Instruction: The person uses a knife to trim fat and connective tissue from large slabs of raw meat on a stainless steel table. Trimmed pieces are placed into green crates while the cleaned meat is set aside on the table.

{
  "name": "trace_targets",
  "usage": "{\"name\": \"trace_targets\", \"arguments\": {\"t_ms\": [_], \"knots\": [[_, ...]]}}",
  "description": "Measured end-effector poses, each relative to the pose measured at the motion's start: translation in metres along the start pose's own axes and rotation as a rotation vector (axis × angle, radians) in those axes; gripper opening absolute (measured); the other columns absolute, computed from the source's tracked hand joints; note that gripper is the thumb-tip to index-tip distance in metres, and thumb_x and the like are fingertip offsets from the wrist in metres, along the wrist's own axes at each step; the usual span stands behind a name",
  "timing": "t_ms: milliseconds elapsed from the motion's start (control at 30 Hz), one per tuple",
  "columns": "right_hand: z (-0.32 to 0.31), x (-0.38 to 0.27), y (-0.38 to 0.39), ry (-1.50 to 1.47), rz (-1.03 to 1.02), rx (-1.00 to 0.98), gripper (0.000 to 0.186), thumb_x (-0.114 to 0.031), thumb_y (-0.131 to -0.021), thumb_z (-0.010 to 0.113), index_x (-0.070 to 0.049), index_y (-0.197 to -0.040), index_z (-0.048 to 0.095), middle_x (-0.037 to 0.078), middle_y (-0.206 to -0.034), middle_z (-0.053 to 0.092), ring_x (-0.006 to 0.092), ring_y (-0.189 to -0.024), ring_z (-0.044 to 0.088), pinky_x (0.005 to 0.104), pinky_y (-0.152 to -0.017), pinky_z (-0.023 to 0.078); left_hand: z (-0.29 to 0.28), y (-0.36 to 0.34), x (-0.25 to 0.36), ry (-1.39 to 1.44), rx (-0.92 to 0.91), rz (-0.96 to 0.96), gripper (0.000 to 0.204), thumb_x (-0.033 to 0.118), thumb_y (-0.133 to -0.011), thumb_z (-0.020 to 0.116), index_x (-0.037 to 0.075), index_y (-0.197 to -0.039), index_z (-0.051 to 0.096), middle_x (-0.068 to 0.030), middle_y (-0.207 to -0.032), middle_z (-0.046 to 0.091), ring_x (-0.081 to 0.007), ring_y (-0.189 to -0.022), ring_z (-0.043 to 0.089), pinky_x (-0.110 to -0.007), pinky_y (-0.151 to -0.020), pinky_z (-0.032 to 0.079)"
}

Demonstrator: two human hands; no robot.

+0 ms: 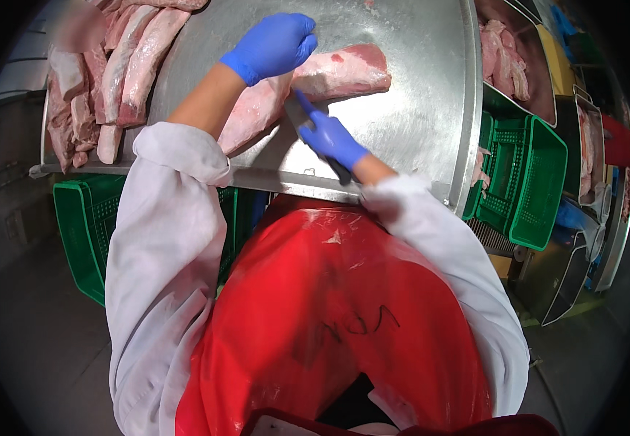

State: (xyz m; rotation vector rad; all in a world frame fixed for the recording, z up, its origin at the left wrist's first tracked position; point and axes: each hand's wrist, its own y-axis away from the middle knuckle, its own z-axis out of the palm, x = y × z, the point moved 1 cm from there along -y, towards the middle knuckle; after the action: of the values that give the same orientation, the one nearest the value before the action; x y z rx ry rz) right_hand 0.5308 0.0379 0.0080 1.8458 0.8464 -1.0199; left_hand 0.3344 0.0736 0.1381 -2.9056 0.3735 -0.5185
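Right hand grips the knife, forefinger extended, likely for control, against meat on the table, while the left hand curls over it, perhaps steadying, its hold unclear.

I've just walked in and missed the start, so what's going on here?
A person's gloved right hand holds a knife where a left piece of raw meat meets a right piece on a metal table. The gloved left hand is at the left piece's far end. Whether the two are fully separated, I can't tell. Long meat cuts lie farther left.
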Motion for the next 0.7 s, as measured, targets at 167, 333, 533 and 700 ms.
{"name": "trace_targets", "arguments": {"t_ms": [167, 333, 533, 700], "knots": [[0.02, 0.009, 0.023, -0.013, -0.06, -0.001, 0.076, -0.021, -0.092, 0.054, -0.023, -0.158, 0.016, 0.011, -0.078, 0.069, 0.0214, -0.056, 0.064, 0.0356, -0.063, 0.056, -0.033, 0.007, 0.006, 0.453, -0.101, -0.399, 0.025, 0.017, -0.087, 0.056, -0.001, -0.102, 0.065, -0.0209, -0.093, 0.067, -0.029, -0.082, 0.067, -0.039, -0.076, 0.054], [0.032, -0.007, 0.002, -0.075, -0.097, -0.03, 0.079, -0.021, -0.092, 0.053, -0.021, -0.158, 0.011, 0.021, -0.088, 0.067, 0.0292, -0.059, 0.066, 0.0415, -0.069, 0.056, -0.05, 0.023, 0.032, 0.604, 0.142, -0.321, 0.029, 0.013, -0.093, 0.046, -0.004, -0.076, 0.063, -0.0136, -0.065, 0.061, -0.0209, -0.058, 0.063, -0.034, -0.058, 0.052], [0.074, 0.01, 0.014, 0.04, -0.107, 0.018, 0.08, -0.022, -0.091, 0.056, -0.022, -0.158, 0.012, 0.019, -0.074, 0.066, 0.0286, -0.054, 0.064, 0.0393, -0.059, 0.054, -0.09, 0.033, 0.025, 0.555, 0.156, -0.251, 0.03, 0.015, -0.093, 0.046, -0.003, -0.077, 0.063, -0.0151, -0.067, 0.063, -0.0224, -0.06, 0.064, -0.035, -0.059, 0.052], [0.078, -0.047, 0.002, 0.058, 0.021, -0.004, 0.081, -0.019, -0.089, 0.056, -0.023, -0.158, 0.013, 0.018, -0.076, 0.066, 0.027, -0.057, 0.065, 0.0416, -0.061, 0.054, -0.122, 0.058, 0.045, 0.523, 0.208, -0.171, 0.032, 0.017, -0.093, 0.046, -0.003, -0.075, 0.064, -0.0158, -0.067, 0.063, -0.0245, -0.059, 0.064, -0.036, -0.059, 0.052]]}}
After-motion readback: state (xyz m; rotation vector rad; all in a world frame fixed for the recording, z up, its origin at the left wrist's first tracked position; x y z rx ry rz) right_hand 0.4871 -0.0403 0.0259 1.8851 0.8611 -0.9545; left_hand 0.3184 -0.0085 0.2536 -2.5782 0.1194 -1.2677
